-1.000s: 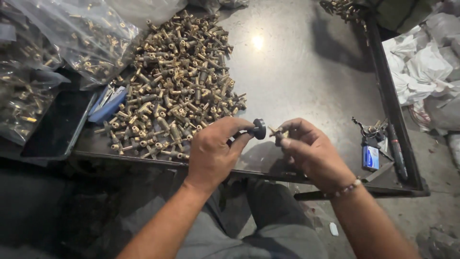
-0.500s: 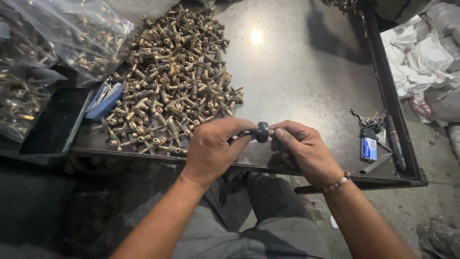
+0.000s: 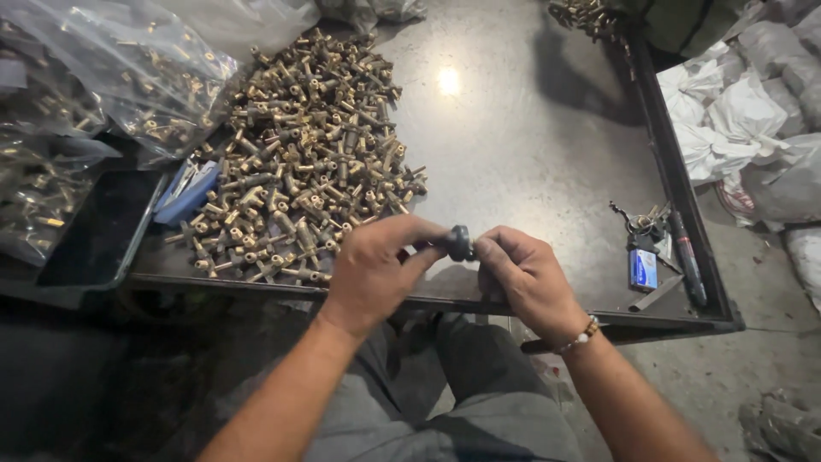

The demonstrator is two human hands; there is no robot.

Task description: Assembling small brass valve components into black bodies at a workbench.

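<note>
Black knob point(image 3: 459, 242) sits between left hand point(image 3: 376, 269) and right hand point(image 3: 526, 274); both pinch it.

Dim scene, single overhead lamp: small glare spot on the dark tabletop point(image 3: 547, 154). Deep shadow lower left, wide-angle bending at edges, focus mostly sharp.

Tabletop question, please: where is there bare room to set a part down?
Bare metal table lies between the brass fittings pile and the keys by the right rim. The left is crowded with fittings and plastic bags.
</note>
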